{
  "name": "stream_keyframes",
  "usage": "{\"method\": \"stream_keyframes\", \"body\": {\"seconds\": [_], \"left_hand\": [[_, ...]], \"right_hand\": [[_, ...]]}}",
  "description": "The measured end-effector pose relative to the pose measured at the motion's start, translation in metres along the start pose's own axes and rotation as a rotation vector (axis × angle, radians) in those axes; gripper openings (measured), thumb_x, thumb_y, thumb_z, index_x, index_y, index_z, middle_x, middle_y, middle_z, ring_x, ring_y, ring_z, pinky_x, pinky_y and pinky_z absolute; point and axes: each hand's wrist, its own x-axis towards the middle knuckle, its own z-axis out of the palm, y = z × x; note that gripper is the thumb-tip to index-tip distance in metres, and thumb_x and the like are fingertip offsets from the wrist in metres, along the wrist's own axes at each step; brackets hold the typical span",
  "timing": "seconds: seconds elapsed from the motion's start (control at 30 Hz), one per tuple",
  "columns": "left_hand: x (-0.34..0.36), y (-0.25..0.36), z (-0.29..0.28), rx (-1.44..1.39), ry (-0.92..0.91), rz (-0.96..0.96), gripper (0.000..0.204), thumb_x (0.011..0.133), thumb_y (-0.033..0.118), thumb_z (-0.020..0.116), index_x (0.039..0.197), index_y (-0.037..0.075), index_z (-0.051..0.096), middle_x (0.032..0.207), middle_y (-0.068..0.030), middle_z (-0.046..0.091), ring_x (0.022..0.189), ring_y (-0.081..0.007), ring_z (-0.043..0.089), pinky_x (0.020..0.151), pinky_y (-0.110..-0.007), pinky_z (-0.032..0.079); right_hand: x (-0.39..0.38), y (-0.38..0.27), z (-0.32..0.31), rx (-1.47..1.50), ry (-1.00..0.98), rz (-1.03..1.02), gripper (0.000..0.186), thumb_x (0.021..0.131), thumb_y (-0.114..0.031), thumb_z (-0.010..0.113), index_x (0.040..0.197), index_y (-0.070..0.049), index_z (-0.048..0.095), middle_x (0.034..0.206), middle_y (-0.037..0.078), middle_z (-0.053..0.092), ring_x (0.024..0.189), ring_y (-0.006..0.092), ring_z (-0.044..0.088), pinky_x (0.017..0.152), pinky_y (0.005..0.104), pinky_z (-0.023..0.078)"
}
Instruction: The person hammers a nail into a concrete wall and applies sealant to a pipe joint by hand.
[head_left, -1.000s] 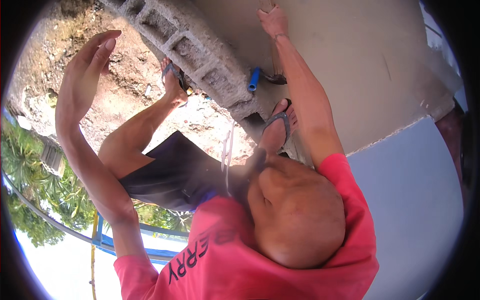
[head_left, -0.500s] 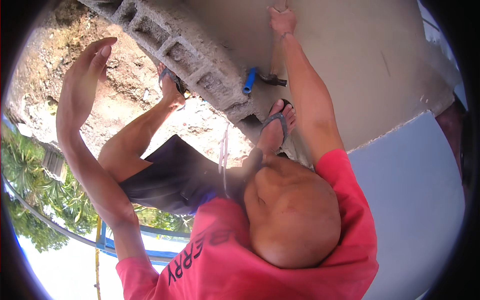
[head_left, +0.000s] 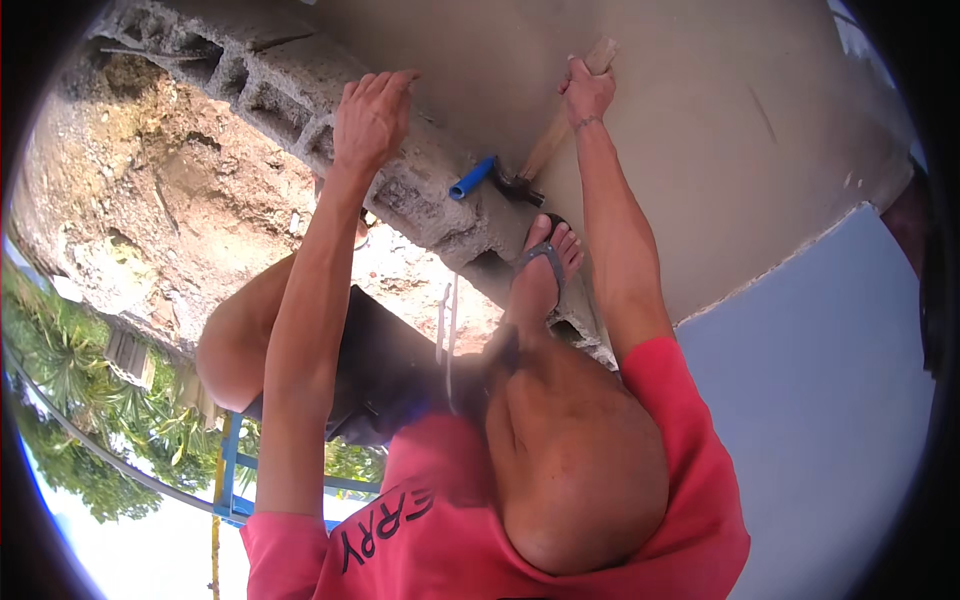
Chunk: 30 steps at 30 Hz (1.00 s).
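Observation:
My right hand [head_left: 588, 92] is closed round the wooden handle of a hammer [head_left: 546, 148]. The hammer's dark metal head points back toward my foot, close to a short blue pipe [head_left: 472, 177] that stands out of the hollow block wall [head_left: 430, 190]. Over the same wall, farther left, my left hand [head_left: 372, 120] has its fingers curled together. Whether it touches the blocks or holds anything is hidden beneath the fingers.
My sandalled foot [head_left: 546, 260] is planted on the wall top. A smooth grey surface [head_left: 700, 150] spreads to the right, bordered by a pale blue panel [head_left: 800, 400]. Rough soil [head_left: 150, 200] lies left of the blocks, with plants [head_left: 70, 370] and a blue metal frame [head_left: 235, 470] beyond.
My left hand has swung right from over the soil to the blocks, its fingers going from extended to curled. My right hand has come slightly nearer with the hammer, whose handle now slants right.

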Motion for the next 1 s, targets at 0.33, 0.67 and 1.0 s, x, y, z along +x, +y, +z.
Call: {"method": "stream_keyframes", "body": {"seconds": [0.33, 0.67, 1.0], "left_hand": [[0.002, 0.005, 0.007, -0.05, -0.089, -0.097, 0.017, 0.09, 0.018, 0.056, 0.098, 0.012, 0.069, 0.089, -0.0096, 0.07, 0.082, -0.0307, 0.066, 0.074, -0.042, 0.051], [0.003, 0.008, 0.003, -0.058, -0.06, -0.139, 0.013, 0.085, 0.017, 0.057, 0.092, 0.012, 0.067, 0.085, -0.0098, 0.069, 0.079, -0.0316, 0.066, 0.072, -0.043, 0.052], [0.009, -0.007, -0.002, -0.002, -0.119, -0.177, 0.016, 0.089, 0.021, 0.055, 0.096, 0.014, 0.068, 0.089, -0.0111, 0.07, 0.081, -0.0344, 0.066, 0.073, -0.044, 0.052]], "right_hand": [[-0.014, -0.016, 0.063, -0.542, -0.289, -0.205, 0.046, 0.072, -0.025, 0.074, 0.104, 0.004, 0.059, 0.078, 0.012, 0.065, 0.063, 0.0202, 0.063, 0.058, 0.0333, 0.052], [0.0, -0.01, -0.031, 0.175, -0.187, 0.066, 0.014, 0.082, -0.009, 0.064, 0.086, -0.002, 0.053, 0.059, 0.005, 0.055, 0.046, 0.0154, 0.053, 0.044, 0.0303, 0.046], [-0.011, -0.014, -0.034, 0.243, -0.105, 0.05, 0.013, 0.081, -0.006, 0.062, 0.082, 0.001, 0.051, 0.06, 0.006, 0.052, 0.047, 0.0157, 0.051, 0.045, 0.0318, 0.045]]}}
